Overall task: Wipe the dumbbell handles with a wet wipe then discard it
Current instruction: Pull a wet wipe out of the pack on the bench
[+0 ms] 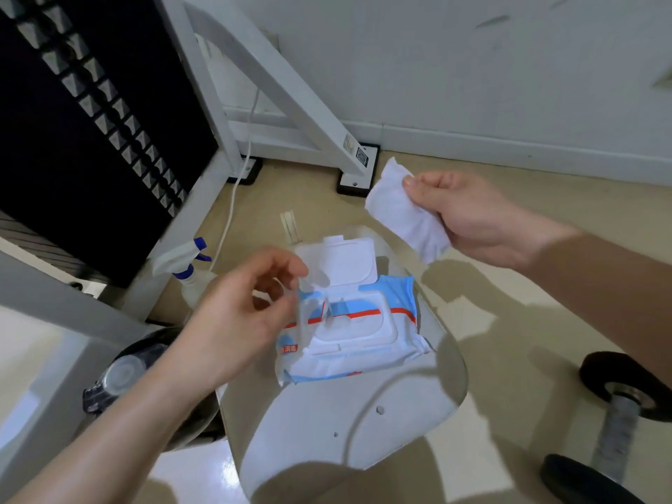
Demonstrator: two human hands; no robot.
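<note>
R hand (483,220) at 2 o'clock, thumb + fingers pinching wet wipe (400,212), held in air. L hand (236,314) near centre, fingers curled over wipe pack (349,321), lid up; blurred, can't tell if gripping anything. Dumbbell (614,431) on floor, 4 o'clock.

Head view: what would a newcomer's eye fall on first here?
The white wet wipe pinched in the right hand, held up at upper right. Below it at centre, the blue-and-white wipes pack lies with its lid flipped open, the left hand just over it. The dumbbell lies on the floor at lower right.
</note>
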